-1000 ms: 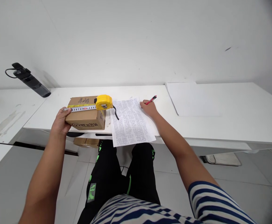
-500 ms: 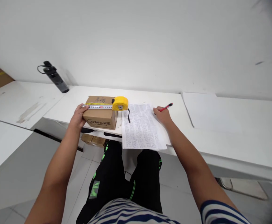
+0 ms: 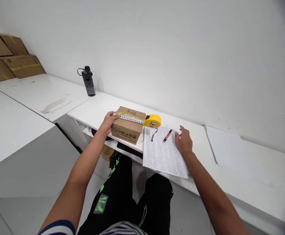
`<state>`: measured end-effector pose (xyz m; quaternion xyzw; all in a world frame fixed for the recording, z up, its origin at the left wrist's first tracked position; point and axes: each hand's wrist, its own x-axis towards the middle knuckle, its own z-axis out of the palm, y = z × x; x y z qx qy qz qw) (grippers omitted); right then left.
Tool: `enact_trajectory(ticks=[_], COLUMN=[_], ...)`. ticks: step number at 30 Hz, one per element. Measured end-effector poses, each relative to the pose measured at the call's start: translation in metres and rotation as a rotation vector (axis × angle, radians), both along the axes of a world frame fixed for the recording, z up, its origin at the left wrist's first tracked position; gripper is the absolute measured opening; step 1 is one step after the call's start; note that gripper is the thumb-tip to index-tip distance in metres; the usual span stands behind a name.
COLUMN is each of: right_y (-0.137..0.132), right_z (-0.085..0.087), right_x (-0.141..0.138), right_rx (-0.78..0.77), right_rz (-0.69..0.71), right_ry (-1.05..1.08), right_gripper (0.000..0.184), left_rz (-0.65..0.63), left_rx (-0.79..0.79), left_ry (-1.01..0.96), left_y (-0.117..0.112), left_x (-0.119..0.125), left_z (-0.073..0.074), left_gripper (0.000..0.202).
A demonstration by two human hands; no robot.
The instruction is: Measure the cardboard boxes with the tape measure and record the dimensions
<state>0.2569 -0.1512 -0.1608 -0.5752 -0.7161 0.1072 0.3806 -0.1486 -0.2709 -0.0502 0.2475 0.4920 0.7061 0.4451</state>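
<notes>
A small cardboard box [image 3: 126, 129] with dark printing sits on the white desk. Across its top stretches the blade of a yellow tape measure [image 3: 154, 120], whose case rests at the box's right edge with a black strap hanging down. My left hand [image 3: 110, 121] is closed on the blade's end, against the box's left edge. To the right lie handwritten paper sheets [image 3: 163, 158], which overhang the desk's front edge. A red and black pen [image 3: 167, 135] lies on them. Just right of the pen is my right hand [image 3: 184, 141], fingers apart and holding nothing.
A dark water bottle [image 3: 88, 83] stands by the wall, behind and left of the box. Several cardboard boxes [image 3: 26, 63] are stacked at the far left. Blank white sheets [image 3: 230, 148] lie on the desk [image 3: 201, 147] at the right. A shelf runs beneath the desktop.
My right hand has let go of the pen, which now lies on the paper. The view has swung left. My left hand still holds the tape's end at the box.
</notes>
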Motion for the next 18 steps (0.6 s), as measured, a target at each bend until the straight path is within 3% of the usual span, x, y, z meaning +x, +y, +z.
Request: enact_trajectory(ticks=[3, 6, 8, 11, 18], right_y=[-0.026, -0.050, -0.056, -0.055, -0.055], right_z=[0.024, 0.056, 0.075, 0.097, 0.137], right_x=[-0.033, -0.080, -0.109, -0.138, -0.160], right_rx=[0.002, -0.016, -0.068, -0.090, -0.033], right_rz=[0.113, 0.391, 0.488, 0.499, 0.556], right_ry=[0.229, 0.352, 0.400, 0.507, 0.426], right_gripper=[0.085, 0.104, 0.095, 0.081, 0.075], left_rz=[-0.012, -0.041, -0.055, -0.069, -0.143], left_rx=[0.031, 0.041, 0.041, 0.047, 0.049], left_ry=[-0.025, -0.033, -0.035, -0.050, -0.124], left_y=[0.000, 0.000, 0.001, 0.001, 0.002], left_x=[0.002, 0.002, 0.000, -0.007, -0.037], left_z=[-0.001, -0.003, -0.005, -0.007, -0.013], left_gripper=[0.068, 0.068, 0.065, 0.059, 0.067])
